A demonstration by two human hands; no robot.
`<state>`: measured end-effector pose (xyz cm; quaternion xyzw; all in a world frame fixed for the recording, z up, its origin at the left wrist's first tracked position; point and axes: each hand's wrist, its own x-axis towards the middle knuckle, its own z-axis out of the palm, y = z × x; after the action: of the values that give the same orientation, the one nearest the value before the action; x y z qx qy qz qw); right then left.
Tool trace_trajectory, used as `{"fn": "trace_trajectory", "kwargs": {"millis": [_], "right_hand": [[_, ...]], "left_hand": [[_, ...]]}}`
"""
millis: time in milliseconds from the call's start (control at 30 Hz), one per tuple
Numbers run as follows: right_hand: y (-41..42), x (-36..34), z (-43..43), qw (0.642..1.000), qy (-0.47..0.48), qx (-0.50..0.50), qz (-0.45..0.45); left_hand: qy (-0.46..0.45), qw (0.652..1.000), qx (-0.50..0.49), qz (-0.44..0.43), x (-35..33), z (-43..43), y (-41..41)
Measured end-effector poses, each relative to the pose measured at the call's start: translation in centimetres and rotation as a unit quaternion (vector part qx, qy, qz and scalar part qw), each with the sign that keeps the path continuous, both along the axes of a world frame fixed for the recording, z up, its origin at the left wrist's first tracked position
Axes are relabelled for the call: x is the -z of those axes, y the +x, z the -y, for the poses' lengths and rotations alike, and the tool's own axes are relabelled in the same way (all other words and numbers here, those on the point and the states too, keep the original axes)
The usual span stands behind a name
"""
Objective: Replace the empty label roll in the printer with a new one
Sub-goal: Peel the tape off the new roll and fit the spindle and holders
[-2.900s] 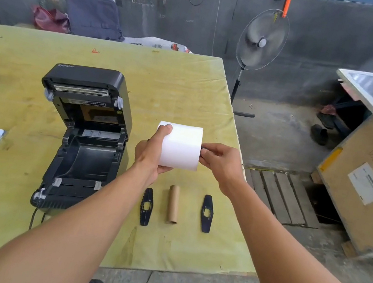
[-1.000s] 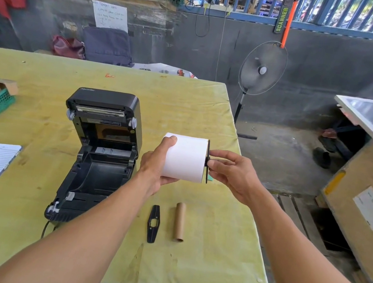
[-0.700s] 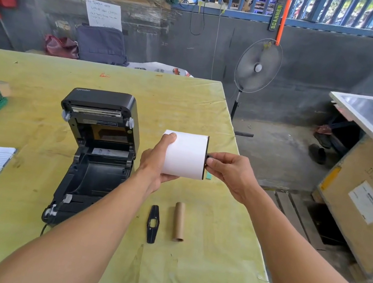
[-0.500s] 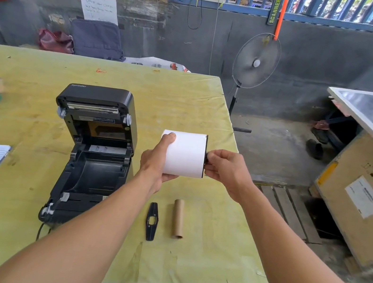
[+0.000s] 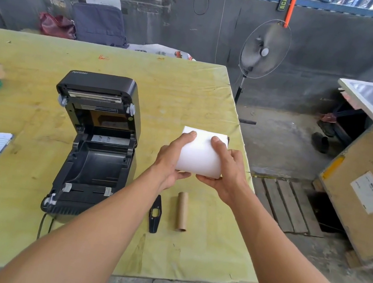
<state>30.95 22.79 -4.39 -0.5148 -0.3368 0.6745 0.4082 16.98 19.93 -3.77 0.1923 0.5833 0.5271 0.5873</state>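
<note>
Fingers and thumbs of both hands curl around the new white label roll (image 5: 200, 158), left hand (image 5: 169, 160) at its left end, right hand (image 5: 227, 173) at its right, holding it above the yellow table (image 5: 190, 87) just right of the printer (image 5: 97, 145). I judge the old roll is out: a bare cardboard core (image 5: 181, 211) lies near me beside a black holder plate (image 5: 155, 213). With the lid up and the bay empty, seating the roll and closing remain

**Materials and Finishes**

I read the printer (image 5: 94, 150) as black semi-matt plastic. The label roll (image 5: 200, 156) is smooth white paper. The empty core (image 5: 181, 211) is brown matt cardboard. The table (image 5: 4, 221) carries a creased, stained yellow covering.
</note>
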Motion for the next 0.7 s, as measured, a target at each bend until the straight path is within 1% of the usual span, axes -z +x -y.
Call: {"fn": "trace_trajectory", "kwargs": {"millis": [67,133,200,233,267,300,333,367,433,500,533,567,600,700], "right_hand": [[0.3,0.4,-0.1,1.0,0.004,-0.002,0.003],[0.5,0.7,-0.2,1.0,0.006,0.002,-0.001],[0.6,1.0,-0.3,1.0,0.004,0.006,-0.012],[0.7,1.0,-0.4,1.0,0.004,0.006,-0.017],[0.7,1.1,-0.5,1.0,0.004,0.005,-0.019],[0.7,1.0,-0.7,1.0,0.005,0.003,-0.018],[0.8,1.0,-0.9,1.0,0.006,0.0,-0.016],[0.8,1.0,-1.1,1.0,0.007,-0.003,-0.014],[0.9,0.9,-1.4,1.0,0.005,-0.008,-0.012],[1.0,1.1,-1.6,1.0,0.0,-0.009,-0.009],[1.0,1.2,-1.7,1.0,-0.002,-0.01,-0.007],[1.1,1.3,-1.8,1.0,-0.002,-0.012,-0.004],[1.2,1.4,-1.9,1.0,-0.003,-0.013,-0.003],[1.3,1.6,-2.1,1.0,-0.006,-0.015,-0.001]], "left_hand": [[-0.01,1.0,0.023,-0.014,-0.1,0.3,-0.6],[-0.005,1.0,0.021,0.001,0.1,0.6,-1.4],[-0.018,0.999,-0.023,0.028,0.9,0.6,-2.3],[-0.033,0.998,-0.052,0.012,1.4,0.6,-2.6],[-0.053,0.995,-0.08,-0.036,2.0,0.7,-2.8],[-0.083,0.987,-0.094,-0.103,2.8,0.8,-3.0],[-0.126,0.972,-0.085,-0.182,3.8,1.1,-3.1],[-0.173,0.949,-0.052,-0.257,4.7,1.6,-3.1],[-0.243,0.896,0.062,-0.367,6.9,3.4,-2.6],[-0.256,0.838,0.147,-0.458,8.9,5.6,-1.9],[-0.25,0.814,0.16,-0.499,9.8,6.4,-1.6],[-0.241,0.799,0.157,-0.527,10.5,6.9,-1.2],[-0.233,0.795,0.148,-0.54,11.1,7.1,-0.9],[-0.235,0.812,0.135,-0.516,11.3,6.8,-0.7]]}}
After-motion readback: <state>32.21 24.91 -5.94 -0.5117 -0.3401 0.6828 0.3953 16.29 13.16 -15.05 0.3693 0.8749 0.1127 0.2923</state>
